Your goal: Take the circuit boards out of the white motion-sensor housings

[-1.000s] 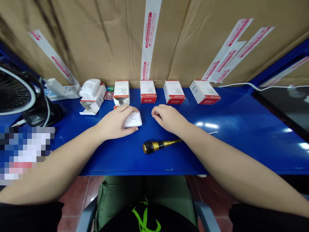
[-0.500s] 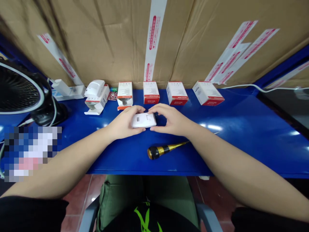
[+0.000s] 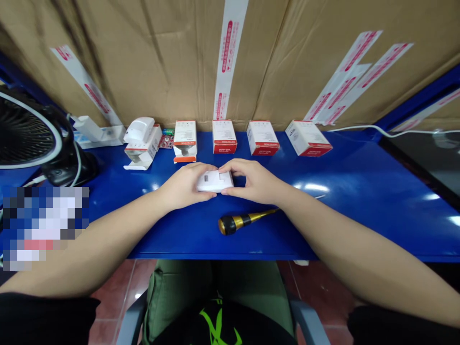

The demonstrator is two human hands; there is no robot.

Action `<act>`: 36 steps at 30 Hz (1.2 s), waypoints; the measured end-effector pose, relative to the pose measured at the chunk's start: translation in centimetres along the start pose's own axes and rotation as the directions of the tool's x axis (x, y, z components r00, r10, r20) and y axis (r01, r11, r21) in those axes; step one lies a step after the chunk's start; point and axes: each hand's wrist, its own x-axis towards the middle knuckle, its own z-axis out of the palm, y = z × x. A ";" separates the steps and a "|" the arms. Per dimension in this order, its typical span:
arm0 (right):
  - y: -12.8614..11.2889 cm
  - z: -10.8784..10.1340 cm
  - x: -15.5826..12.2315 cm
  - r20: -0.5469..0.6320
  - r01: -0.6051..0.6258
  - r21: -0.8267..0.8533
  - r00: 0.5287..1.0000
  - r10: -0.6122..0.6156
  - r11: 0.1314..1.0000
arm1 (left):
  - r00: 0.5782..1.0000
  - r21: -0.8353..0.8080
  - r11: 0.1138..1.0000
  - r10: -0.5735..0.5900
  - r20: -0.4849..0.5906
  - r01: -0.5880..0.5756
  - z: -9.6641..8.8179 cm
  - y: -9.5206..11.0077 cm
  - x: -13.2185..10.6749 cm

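A small white plastic detector housing (image 3: pixel 214 182) is held level over the blue table, its face with a slot and a rectangular outline turned up. My left hand (image 3: pixel 183 187) grips its left end, thumb along the near side and fingers at the far side. At the right end my right hand (image 3: pixel 253 181) pinches it in the same way, fingertips on the far edge and thumb at the near corner. Whatever lies beneath the housing is hidden. Nearer to me, a screwdriver (image 3: pixel 237 222) with a gold and black handle lies on the table, its shaft running under my right forearm.
Several red-and-white detector boxes (image 3: pixel 224 137) line the back of the blue table (image 3: pixel 366 191). On the left, a rounded white detector (image 3: pixel 140 129) rests on an opened box (image 3: pixel 143 152), beside a small circuit board (image 3: pixel 166 140). A black fan (image 3: pixel 28 129) stands far left, near a white power strip (image 3: pixel 111 136).
My right hand's fingers have closed in on the right end of the housing. The housing has tilted slightly, and the whole view has shifted a little.
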 end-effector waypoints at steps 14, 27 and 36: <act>-0.3 -0.5 -0.5 -0.034 -0.002 -0.001 0.999 0.002 1.000 | 1.000 0.064 0.998 -0.005 0.004 0.005 0.0 -0.4 0.2; 0.4 -2.1 -0.4 -0.056 -0.134 0.217 0.987 0.150 0.967 | 0.999 -0.030 0.999 -0.033 -0.029 0.032 -0.5 -0.8 -0.2; -0.4 -2.8 -0.2 0.053 -0.395 0.487 0.903 0.426 0.779 | 0.989 0.109 0.993 -0.060 0.133 0.046 -3.1 -0.2 -0.3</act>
